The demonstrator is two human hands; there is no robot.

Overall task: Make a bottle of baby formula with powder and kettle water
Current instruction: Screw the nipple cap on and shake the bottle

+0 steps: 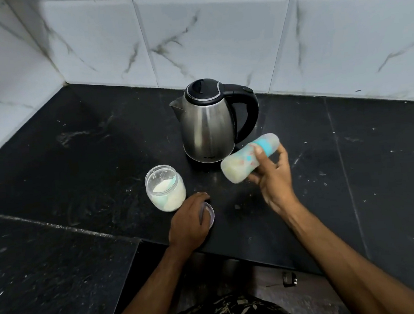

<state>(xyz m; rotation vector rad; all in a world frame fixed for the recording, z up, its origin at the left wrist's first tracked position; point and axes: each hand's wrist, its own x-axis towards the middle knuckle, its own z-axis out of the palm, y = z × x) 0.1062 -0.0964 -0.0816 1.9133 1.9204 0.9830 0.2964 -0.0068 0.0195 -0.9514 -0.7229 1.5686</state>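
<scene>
Blurred bottle (250,160) tilted in right hand (272,176)

We see a silver kettle (206,121) with black lid and handle on a speckled black counter (75,155); behind the kettle, white grey-veined tiles (215,36); before it, pale cream powder (163,185).

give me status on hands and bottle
Right hand grip on capped bottle, tilted, milky mix inside. Left hand on jar lid. Powder jar open. Kettle close behind bottle.
</scene>
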